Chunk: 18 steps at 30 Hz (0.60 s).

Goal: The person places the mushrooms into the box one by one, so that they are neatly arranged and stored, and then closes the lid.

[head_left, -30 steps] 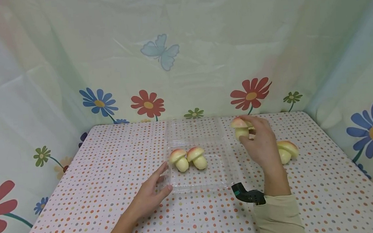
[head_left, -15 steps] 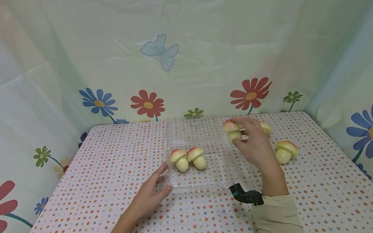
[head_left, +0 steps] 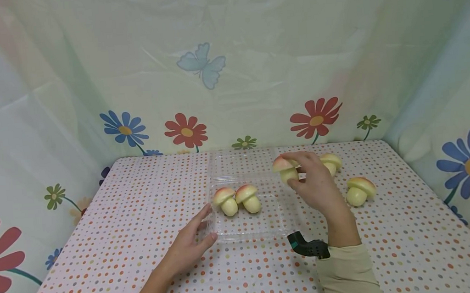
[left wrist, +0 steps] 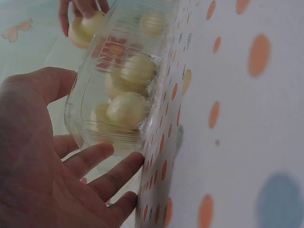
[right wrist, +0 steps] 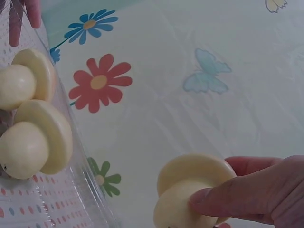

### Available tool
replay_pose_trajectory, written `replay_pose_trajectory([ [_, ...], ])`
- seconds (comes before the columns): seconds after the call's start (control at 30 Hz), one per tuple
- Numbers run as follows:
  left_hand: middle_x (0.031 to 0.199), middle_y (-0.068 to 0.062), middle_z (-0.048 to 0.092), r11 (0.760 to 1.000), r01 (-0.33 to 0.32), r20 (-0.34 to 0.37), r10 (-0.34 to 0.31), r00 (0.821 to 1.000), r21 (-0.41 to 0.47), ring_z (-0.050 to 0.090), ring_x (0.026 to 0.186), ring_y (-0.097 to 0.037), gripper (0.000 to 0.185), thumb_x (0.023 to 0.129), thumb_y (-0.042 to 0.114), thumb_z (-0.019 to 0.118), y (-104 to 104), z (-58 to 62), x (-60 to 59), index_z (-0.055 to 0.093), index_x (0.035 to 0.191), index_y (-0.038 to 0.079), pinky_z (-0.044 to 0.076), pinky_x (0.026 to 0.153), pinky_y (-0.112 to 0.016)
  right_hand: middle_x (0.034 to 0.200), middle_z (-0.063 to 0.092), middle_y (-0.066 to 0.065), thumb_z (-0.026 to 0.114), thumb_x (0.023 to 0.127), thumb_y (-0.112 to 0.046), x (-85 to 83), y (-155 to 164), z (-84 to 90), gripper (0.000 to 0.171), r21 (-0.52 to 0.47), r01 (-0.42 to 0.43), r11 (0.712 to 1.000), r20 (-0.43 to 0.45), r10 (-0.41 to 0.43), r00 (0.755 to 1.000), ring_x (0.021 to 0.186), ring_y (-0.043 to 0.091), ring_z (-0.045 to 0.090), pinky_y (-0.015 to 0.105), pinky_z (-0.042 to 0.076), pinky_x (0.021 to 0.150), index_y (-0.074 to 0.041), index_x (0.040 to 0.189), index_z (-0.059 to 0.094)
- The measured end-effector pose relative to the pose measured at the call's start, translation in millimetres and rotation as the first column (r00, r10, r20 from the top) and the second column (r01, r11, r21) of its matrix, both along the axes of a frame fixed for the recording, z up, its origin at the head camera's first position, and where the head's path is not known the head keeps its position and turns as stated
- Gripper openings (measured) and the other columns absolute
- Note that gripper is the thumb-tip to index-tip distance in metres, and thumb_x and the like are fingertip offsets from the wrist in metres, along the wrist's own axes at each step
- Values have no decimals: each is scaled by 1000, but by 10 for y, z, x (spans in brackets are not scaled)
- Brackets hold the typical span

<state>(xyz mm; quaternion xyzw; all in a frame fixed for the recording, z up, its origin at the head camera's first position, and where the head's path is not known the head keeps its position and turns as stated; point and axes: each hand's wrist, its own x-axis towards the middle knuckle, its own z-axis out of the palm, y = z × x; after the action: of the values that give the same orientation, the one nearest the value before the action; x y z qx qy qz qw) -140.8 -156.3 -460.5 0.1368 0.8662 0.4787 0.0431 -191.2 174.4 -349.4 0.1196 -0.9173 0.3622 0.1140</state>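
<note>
The mushroom-shaped piece (head_left: 285, 169) in the right hand (head_left: 314, 181) is right of centre in the head view, raised off the table near the right edge of a clear plastic box (head_left: 273, 217); the plastic is so faint that it is hard to tell whether the piece overhangs the rim. The right hand's thumb and fingers pinch it by the sides, its thumb pressed on the pale stem in the right wrist view, the cap uppermost in the head view. Five such pieces can be counted: this one; two in the box, a left mushroom (head_left: 225, 201) and a right mushroom (head_left: 248, 199), lying side by side in the left half of the compartment; and two on the table at the right of the frame, a far mushroom (head_left: 330, 163) just beyond the right hand and a near mushroom (head_left: 361, 191) right of the wrist. There is one box, in the middle of the frame, its lid (head_left: 242, 162) laid back toward the top. The left hand (head_left: 190, 242), at lower left of centre, holds nothing; its fingers are spread and relaxed, and its thumb touches the box's side. Under everything lies a dotted tablecloth (head_left: 102, 249), with a flowered backdrop (head_left: 263, 80) across the upper frame.
</note>
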Motion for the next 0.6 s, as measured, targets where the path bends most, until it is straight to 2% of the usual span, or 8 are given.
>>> replay_pose_trajectory([
  [0.37,168,-3,35,1000,-1,3,1,1000,2,48,145,-39,76,103,30,65,1,15,3,23,167,22,38,115,-66,147,46,24,65,92,6,-25,-50,-27,56,16,-30,999,19,29,999,117,48,64,54,61,89,-11,145,58],
  [0.6,168,-3,35,1000,-3,12,3,1000,-8,48,145,-39,76,103,34,64,0,13,-1,23,167,23,38,116,-66,146,48,23,66,92,4,-31,-77,-65,55,51,-32,998,29,30,999,114,45,63,51,60,84,-12,144,59],
])
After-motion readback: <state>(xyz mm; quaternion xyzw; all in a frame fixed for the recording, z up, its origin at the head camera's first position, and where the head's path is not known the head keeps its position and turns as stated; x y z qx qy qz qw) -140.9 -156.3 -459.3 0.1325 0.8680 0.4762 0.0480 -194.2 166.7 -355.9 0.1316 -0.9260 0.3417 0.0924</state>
